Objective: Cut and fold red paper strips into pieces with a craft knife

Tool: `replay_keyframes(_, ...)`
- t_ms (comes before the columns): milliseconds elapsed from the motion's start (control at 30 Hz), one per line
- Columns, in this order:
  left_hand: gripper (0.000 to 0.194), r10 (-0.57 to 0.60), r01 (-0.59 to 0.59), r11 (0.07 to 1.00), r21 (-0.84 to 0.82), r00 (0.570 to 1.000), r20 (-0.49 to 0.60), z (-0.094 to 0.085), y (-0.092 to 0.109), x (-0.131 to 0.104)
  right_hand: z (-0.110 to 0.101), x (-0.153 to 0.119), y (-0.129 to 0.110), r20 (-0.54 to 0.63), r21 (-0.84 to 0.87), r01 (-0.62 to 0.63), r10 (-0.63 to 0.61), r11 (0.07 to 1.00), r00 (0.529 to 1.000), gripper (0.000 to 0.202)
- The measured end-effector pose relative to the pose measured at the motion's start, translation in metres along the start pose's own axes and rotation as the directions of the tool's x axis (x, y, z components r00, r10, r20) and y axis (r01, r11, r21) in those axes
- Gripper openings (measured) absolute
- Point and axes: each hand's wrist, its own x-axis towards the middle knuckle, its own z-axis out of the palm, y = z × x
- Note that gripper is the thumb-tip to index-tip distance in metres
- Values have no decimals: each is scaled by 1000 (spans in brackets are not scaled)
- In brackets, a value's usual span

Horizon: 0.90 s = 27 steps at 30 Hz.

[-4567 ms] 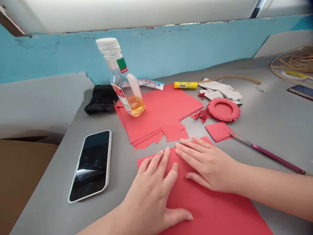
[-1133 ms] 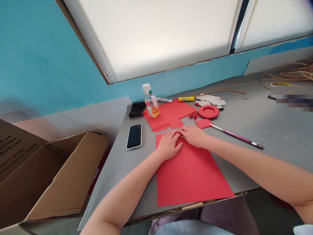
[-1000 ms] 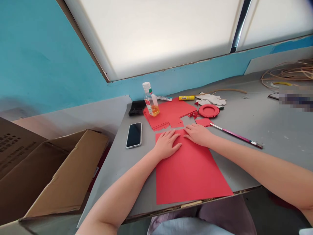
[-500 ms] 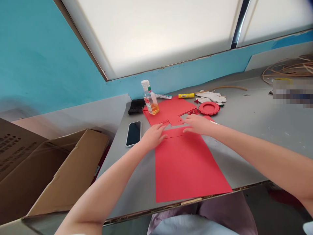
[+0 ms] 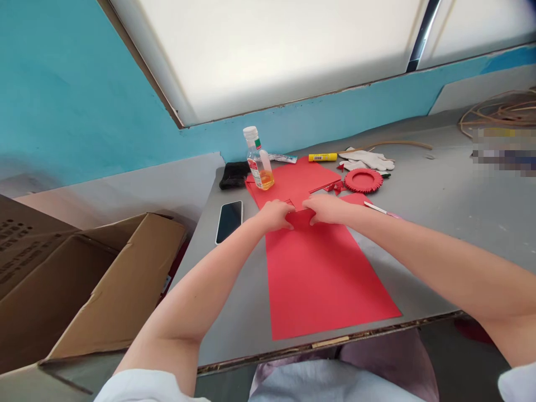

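A long sheet of red paper (image 5: 324, 279) lies lengthwise before me, its near end close to the table's front edge. My left hand (image 5: 275, 215) pinches the left side of its far end, thumb in front. Opposite it, my right hand (image 5: 325, 209) grips the same end on the right. Between them the far edge bends up in a narrow band, partly hidden by my fingers. Beyond lie more red sheets (image 5: 293, 176) with cut pieces. Scissors (image 5: 379, 208) rest beside my right wrist, partly covered by it. A pleated red paper ring (image 5: 363, 181) sits farther back.
A bottle with amber liquid (image 5: 260, 162) stands on the far red sheets. A phone (image 5: 229, 221) lies left of my left hand. At the back are a yellow glue stick (image 5: 322, 157) and white gloves (image 5: 368, 161). An open cardboard box (image 5: 113, 285) stands left of the table (image 5: 234, 301).
My hands have come closer together and closed on the far end of the red sheet. That edge, flat before with a crease across it, now bends upward. The view has shifted slightly.
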Motion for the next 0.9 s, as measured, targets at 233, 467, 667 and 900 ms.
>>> replay_keyframes(233, 17, -22, 37, 993, 109, 990, -142, 15, 24, -24, 28, -27, -12, -196, -96, 23, -42, 995, 980, 22)
replay_keyframes(467, 24, -48, 86, 977, 196, 980, -192, 36, 49, -42, 50, -49, -15, -322, -133, 59, -99, 989, 941, 38)
replay_keyframes(667, 24, -77, 110, 980, 166, 978, -193, 48, 55, -46, 68, -54, -14, -410, -99, 181, -206, 979, 889, 40)
replay_keyframes(900, 65, -112, 126, 990, 61, 973, -201, 60, 76, -66, 77, -55, -13, -437, -86, 249, -261, 965, 861, 47)
